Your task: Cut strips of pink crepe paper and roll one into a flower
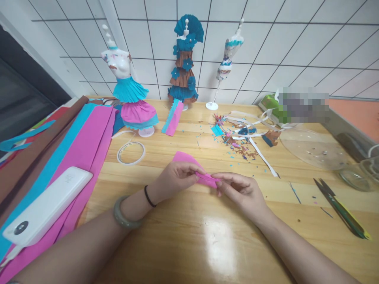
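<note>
A strip of pink crepe paper stretches between my hands above the wooden table. My left hand pinches it near the middle, with the paper's wider end spreading out behind the fingers. At the other end, my right hand grips the edge between thumb and fingertips. The section between the two hands looks folded or gathered along its length. Beyond them lies a small pink and blue crepe paper piece, and left of my hands rests a roll of double-sided tape.
Three mannequins stand at the back: one in a blue and pink skirt, one in a teal and brown dress, one bare. Crepe paper sheets and a white power bank lie left; paper scraps and scissors right.
</note>
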`<state>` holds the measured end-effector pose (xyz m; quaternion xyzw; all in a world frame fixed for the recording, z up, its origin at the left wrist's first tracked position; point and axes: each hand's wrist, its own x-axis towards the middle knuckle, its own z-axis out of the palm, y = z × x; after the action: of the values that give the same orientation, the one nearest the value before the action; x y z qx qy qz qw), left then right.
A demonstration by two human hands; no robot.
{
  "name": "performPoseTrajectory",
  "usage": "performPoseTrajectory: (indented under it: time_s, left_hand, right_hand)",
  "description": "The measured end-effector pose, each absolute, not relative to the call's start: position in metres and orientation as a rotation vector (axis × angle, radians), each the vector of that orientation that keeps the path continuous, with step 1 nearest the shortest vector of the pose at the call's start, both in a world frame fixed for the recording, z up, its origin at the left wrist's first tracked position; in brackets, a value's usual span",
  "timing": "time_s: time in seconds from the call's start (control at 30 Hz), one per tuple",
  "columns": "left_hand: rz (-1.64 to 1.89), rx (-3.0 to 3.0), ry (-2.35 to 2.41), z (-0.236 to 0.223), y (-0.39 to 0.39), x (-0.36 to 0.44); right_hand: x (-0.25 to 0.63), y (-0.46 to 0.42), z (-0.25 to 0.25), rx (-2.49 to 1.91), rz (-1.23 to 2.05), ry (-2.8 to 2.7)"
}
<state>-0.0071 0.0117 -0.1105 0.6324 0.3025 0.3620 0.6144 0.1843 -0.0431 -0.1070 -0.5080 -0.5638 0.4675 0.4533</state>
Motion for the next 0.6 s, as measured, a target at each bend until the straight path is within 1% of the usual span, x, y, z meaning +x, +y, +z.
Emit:
performPoseTrajectory:
  time_s: [0.27, 0.47, 0.6]
  left_hand:
    - [0.819, 1.468, 0.664, -0.108, 0.011, -0.006]
    - [0.749, 1.536, 0.685, -0.102, 0.011, -0.009]
    - [0.752, 1.528, 0.740, -0.106, 0.010, -0.007]
  right_hand:
    - [0.183, -0.043, -0.109, -1.265, 1.189, -1.354]
    - [0.183, -0.043, -0.118, -1.271, 1.137, -1.367]
    - [0.183, -0.045, -0.118, -1.254, 1.083, -1.462]
